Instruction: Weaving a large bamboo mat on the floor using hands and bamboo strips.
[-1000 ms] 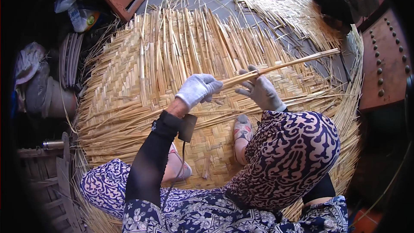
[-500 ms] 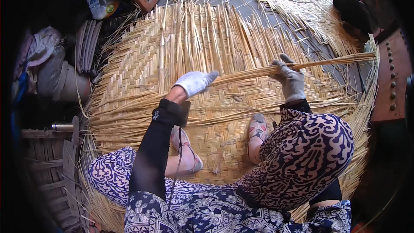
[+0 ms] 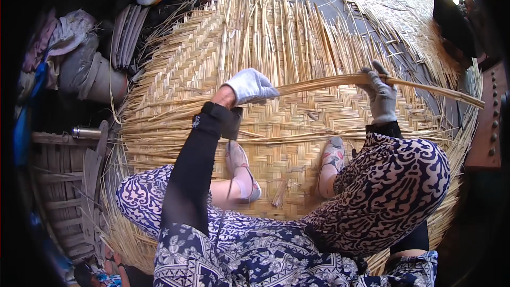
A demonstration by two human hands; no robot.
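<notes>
A bundle of long straw-coloured reed strips stretches sideways between my two gloved hands, above a partly woven mat. My left hand, in a white glove, is closed around the bundle's left part. My right hand, in a grey-white glove, grips it further right, with the thumb and a finger wrapped over the strips. Beyond that hand the bundle's end sticks out to the right. Upright loose strips stand out of the weave at the mat's far side. More strips lie crosswise at the left.
My feet rest on the mat, one shoe at the right. A second woven mat lies far right. Along the left stand a bucket, a wooden chair and a metal flask. A brown studded board stands at the right.
The bundle's right end has swung down toward me, and my right hand has shifted slightly right. My left hand has turned and moved a little. The whole view has shifted as well.
</notes>
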